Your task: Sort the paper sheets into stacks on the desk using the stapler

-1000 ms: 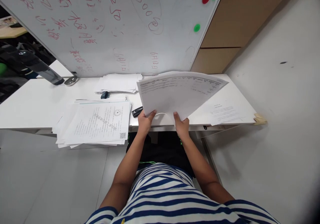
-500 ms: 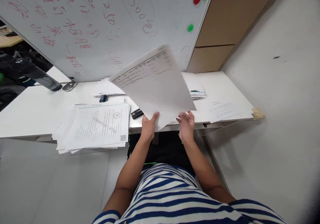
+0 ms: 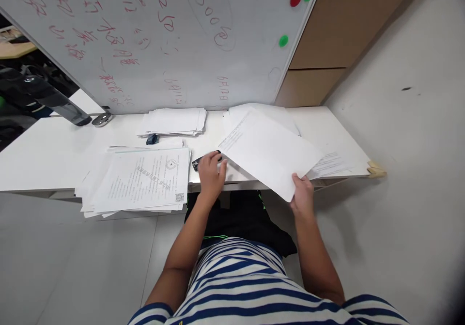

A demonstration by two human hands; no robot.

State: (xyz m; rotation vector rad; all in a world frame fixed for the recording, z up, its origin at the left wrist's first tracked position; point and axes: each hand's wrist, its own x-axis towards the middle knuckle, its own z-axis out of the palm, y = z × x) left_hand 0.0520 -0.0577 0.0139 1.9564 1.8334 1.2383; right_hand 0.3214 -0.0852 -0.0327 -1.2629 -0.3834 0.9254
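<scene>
My right hand [image 3: 302, 194] pinches the lower right corner of a sheet of paper [image 3: 271, 153], thumb on top. The sheet is tilted, with a few printed lines along its upper left edge. My left hand [image 3: 212, 176] is over a black stapler [image 3: 196, 164] near the desk's front edge. Its fingers cover the middle of the stapler and the thumb stands apart; whether they touch it I cannot tell. Under and behind the held sheet lies a paper stack [image 3: 283, 114]. A printed sheet [image 3: 330, 164] lies at the right, partly covered by the held one.
A stack of printed papers [image 3: 145, 179] overhangs the front edge of the white desk [image 3: 29, 155]. Behind it are a small dark blue object [image 3: 152, 139] and another paper stack [image 3: 174, 120]. A mouse [image 3: 102, 119] and a bottle [image 3: 61, 104] stand by the whiteboard [image 3: 247, 39].
My left hand has let go of the sheet and moved slightly left over the stapler. My right hand has carried the sheet right and lower, uncovering the back paper stack.
</scene>
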